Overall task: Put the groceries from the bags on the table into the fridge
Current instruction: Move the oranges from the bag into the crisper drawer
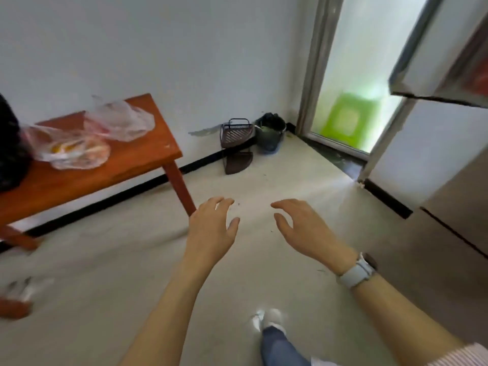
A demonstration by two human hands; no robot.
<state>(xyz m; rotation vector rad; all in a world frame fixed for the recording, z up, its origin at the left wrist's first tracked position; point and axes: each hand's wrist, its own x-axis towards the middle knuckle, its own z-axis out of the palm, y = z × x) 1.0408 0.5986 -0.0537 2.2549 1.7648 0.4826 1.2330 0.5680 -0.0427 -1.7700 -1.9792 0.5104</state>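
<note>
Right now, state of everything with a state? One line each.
Left hand: open, empty, over the floor.
Right hand: open, empty, watch on the wrist.
Fridge door: upper one swung open.
Clear bag: on the table, slumped, looks nearly empty.
Food bag: on the table, still holding orange and yellow items.
Black bag: on the table, full-looking, contents hidden.

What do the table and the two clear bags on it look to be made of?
Table: looks like wood with a reddish-brown varnish, going by its even sheen. Bags: thin clear plastic film; they crinkle, and orange and yellow contents show through the nearer one.
</note>
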